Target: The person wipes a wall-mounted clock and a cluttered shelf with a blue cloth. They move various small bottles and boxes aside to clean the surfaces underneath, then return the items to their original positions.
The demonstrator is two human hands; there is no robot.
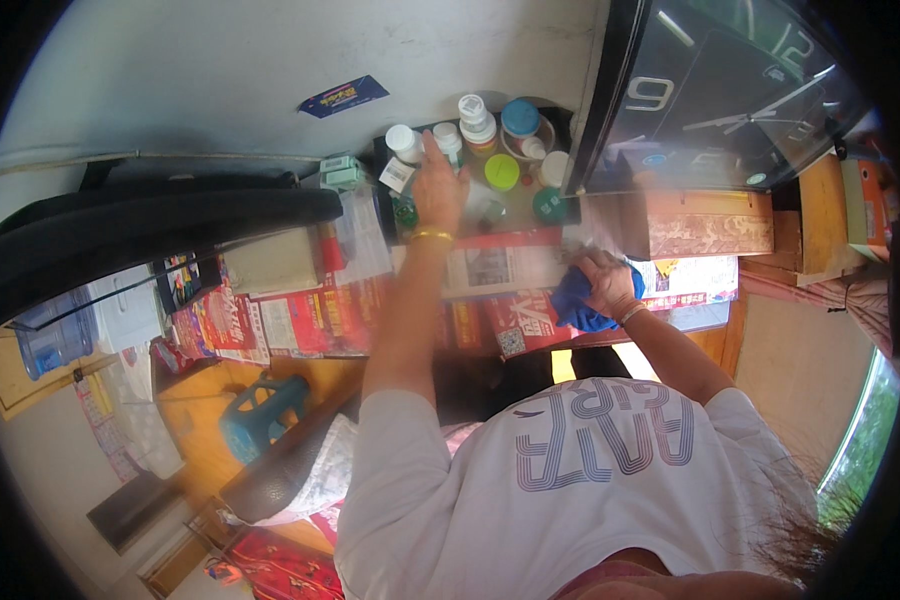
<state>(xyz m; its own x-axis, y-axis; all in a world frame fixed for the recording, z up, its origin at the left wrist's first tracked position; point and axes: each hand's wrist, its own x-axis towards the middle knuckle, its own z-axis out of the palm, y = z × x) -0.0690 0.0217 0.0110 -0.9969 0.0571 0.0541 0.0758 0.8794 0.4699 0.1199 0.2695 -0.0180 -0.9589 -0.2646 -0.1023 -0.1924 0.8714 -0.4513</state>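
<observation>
My left hand (439,187) reaches into a group of bottles and jars against the wall, fingers pointing to the back. A white-capped bottle (402,141) is left of its fingers, and another white bottle (447,139) is just right of them. Whether the fingers grip either one is hidden. By the wrist lies a small white box (397,176) with print on it. My right hand (606,281) grasps a crumpled blue cloth (581,300) over the front part of the newspaper-covered table. Farther in stand a yellow-green lid (502,172), a blue-lidded jar (520,118) and a dark green lid (549,205).
A large dark clock (720,112) leans at the right, beside a wooden box (709,225). A black screen-like panel (157,232) extends along the left. Green boxes (341,172) stand behind its end. Printed papers (345,315) cover the table. A blue plastic stool (259,420) is below left.
</observation>
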